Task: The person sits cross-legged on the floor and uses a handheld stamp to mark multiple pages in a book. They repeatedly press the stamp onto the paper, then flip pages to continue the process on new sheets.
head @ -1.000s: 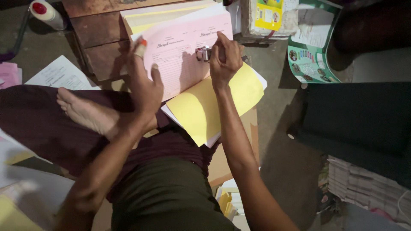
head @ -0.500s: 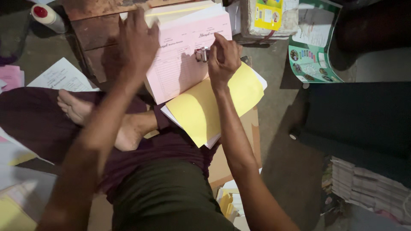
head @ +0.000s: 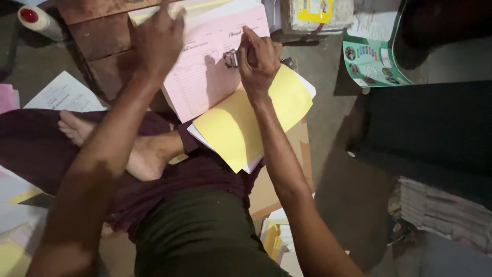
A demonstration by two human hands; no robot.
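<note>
A pink printed form [head: 205, 77] lies on top of a paper stack resting on a wooden block [head: 97, 41]. My right hand [head: 259, 59] is closed around a small metal stamp [head: 231, 58] pressed onto the pink form near its upper right. My left hand [head: 154, 41] is raised above the stack's upper left and pinches a turned-up sheet edge [head: 177, 10]. A yellow sheet [head: 246, 120] and a white one jut out under the pink form toward my lap. I sit cross-legged, with my bare foot [head: 138, 154] under my left forearm.
A white tube with a red cap [head: 38, 20] lies top left. Loose white and pink papers [head: 61, 95] cover the floor on the left. A green printed sheet [head: 374, 56] and a dark bag [head: 435, 128] lie to the right, with a bundle of papers [head: 441, 210] below.
My left hand has lifted off the lower left of the pink form and moved up to the stack's top left edge. My right hand has stayed on the stamp.
</note>
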